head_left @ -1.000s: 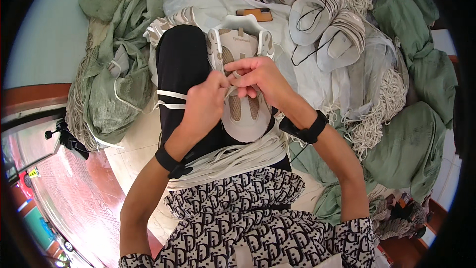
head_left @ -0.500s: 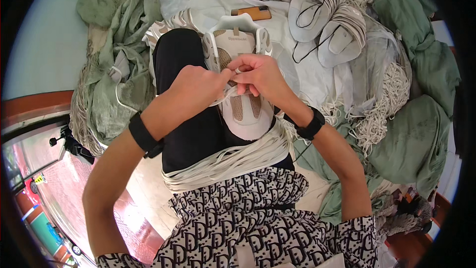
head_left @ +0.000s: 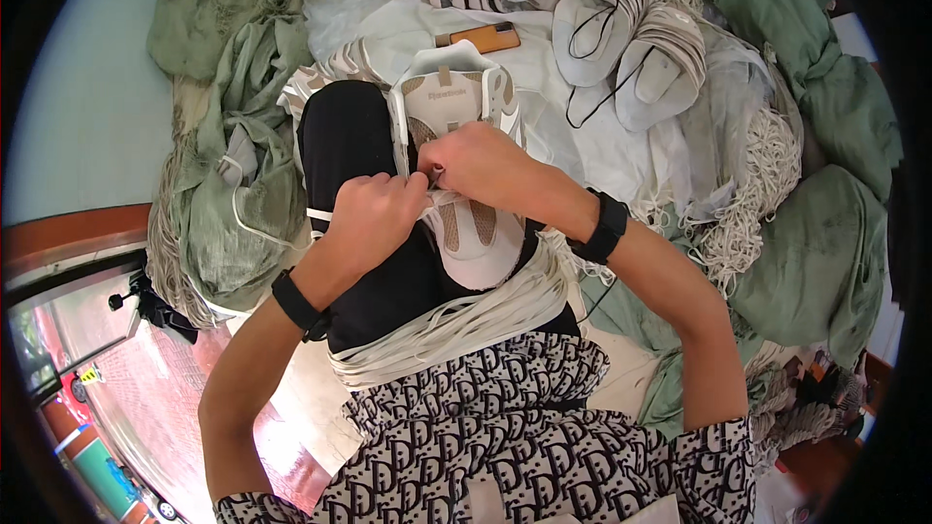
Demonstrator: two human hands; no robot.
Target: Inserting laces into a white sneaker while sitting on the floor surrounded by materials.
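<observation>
Both hands, left hand (head_left: 374, 218) and right hand (head_left: 485, 163), pinch the white lace (head_left: 434, 196) on the sneaker (head_left: 466, 184). The lace looks soft and limp; best gripped near its tip

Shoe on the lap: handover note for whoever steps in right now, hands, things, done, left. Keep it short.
Left hand: closed at the middle of the white and beige shoe, gripping at the lace area.
Right hand: fingers pinched on the same spot, touching the left hand.
Shoe: on the black-clad knee, toe toward the person.
Bundle of white laces: draped across the lap, below the shoe.
Two more white shoes: on the pile beyond, right.
Done: cannot tell how many eyelets are laced; the hands hide them.
Left: probably more lacing.
</observation>
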